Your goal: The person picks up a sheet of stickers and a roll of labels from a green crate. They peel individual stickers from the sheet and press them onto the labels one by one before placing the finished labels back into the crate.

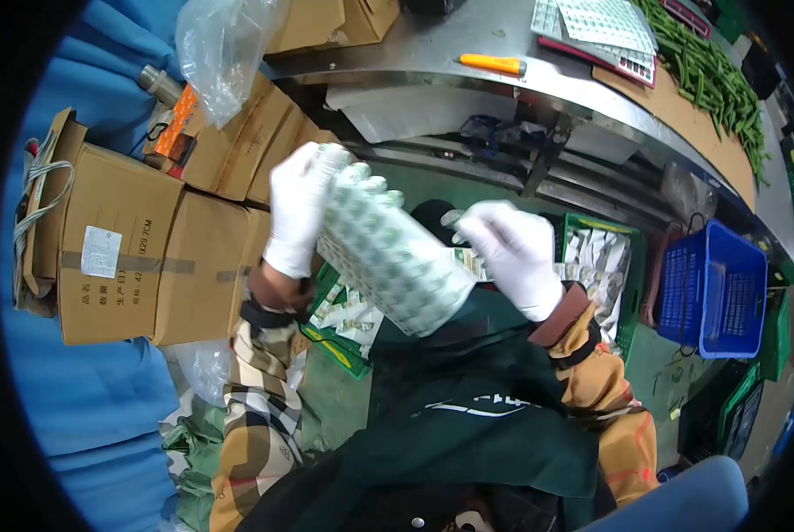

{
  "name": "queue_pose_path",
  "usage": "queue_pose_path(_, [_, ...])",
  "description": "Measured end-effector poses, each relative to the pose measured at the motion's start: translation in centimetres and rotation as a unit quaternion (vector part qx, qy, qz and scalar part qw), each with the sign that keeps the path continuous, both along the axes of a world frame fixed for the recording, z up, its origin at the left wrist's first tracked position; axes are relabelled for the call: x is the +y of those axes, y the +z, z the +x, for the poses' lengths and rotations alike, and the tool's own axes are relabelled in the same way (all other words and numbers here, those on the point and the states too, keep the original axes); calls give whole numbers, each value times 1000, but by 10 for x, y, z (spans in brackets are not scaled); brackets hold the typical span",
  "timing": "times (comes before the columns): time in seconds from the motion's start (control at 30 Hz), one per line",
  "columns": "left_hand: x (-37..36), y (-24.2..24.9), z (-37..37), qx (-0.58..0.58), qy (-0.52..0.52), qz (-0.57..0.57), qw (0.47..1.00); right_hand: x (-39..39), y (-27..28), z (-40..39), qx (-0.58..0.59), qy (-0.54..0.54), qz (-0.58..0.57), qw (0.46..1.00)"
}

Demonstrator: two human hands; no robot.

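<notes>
My left hand (pixel 295 213), in a white glove, grips the upper left end of a sheet of labels (pixel 397 257). The sheet is white with rows of green print, curls at its top edge and hangs tilted before my lap. To its right, my gloved right hand (pixel 514 253) has thumb and fingers pinched on a small pale piece (pixel 453 218), too blurred to name. Beneath the sheet is a green crate (pixel 354 362) holding white-and-green printed pieces. A second green crate (pixel 634 284), with more such pieces, stands beyond my right hand.
A metal table (pixel 388 58) runs across the far side, bearing an orange utility knife (pixel 492 64), label sheets (pixel 596 31) and green beans (pixel 716 89). Cardboard boxes (pixel 122 239) stand at the left. A blue basket (pixel 714 293) sits at the right.
</notes>
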State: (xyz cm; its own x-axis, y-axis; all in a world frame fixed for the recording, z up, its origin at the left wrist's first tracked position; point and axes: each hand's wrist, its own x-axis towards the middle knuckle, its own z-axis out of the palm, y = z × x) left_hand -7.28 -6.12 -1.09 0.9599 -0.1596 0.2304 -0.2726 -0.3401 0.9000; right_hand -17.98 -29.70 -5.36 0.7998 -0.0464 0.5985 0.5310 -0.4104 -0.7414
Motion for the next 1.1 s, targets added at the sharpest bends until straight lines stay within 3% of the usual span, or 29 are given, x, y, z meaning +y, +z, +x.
queue_pose_path(0.03, [9,2,3,40,-39,-16,998,1,3,-11,208,-1,238,949])
queue_pose_path(0.1, [39,-18,23,196,-203,-155,947,-22,-23,-5,329,-19,312,891])
queue_pose_path(0.17, [62,-23,36,400,-305,-82,861,-38,-99,-1,373,11,346,861])
queue_pose_path(0.23, [29,-19,15,409,-304,60,858,-36,-158,-8,467,-6,430,773])
queue_pose_path(0.3, [0,-44,-2,467,-281,47,837,-10,-197,-11,432,-27,562,705])
queue_pose_path(0.4, [-14,-107,-8,313,-358,129,870,15,-188,-8,401,25,528,748])
queue_pose_path(0.43, [-16,-122,-10,269,-355,177,878,16,-180,-6,393,67,575,714])
queue_pose_path(0.5, [-18,-134,-12,295,-313,202,880,20,-166,1,398,84,636,656])
queue_pose_path(0.57, [-17,-133,-14,335,-299,210,869,28,-159,-3,415,127,607,666])
queue_pose_path(0.67, [-9,-132,-22,351,-302,260,848,26,-153,-9,359,146,476,790])
queue_pose_path(0.73, [2,-134,-23,406,-285,206,843,7,-140,-11,463,124,432,764])
queue_pose_path(0.77, [8,-136,-23,433,-275,178,840,2,-113,-11,517,71,277,807])
queue_pose_path(0.87, [19,-143,-21,449,-273,158,836,-2,-111,-15,606,114,131,776])
queue_pose_path(0.97, [19,-142,-20,403,-284,190,849,12,-118,-18,542,140,102,823])
queue_pose_path(1.1, [15,-138,-20,369,-286,214,858,22,-122,-11,489,150,-33,858])
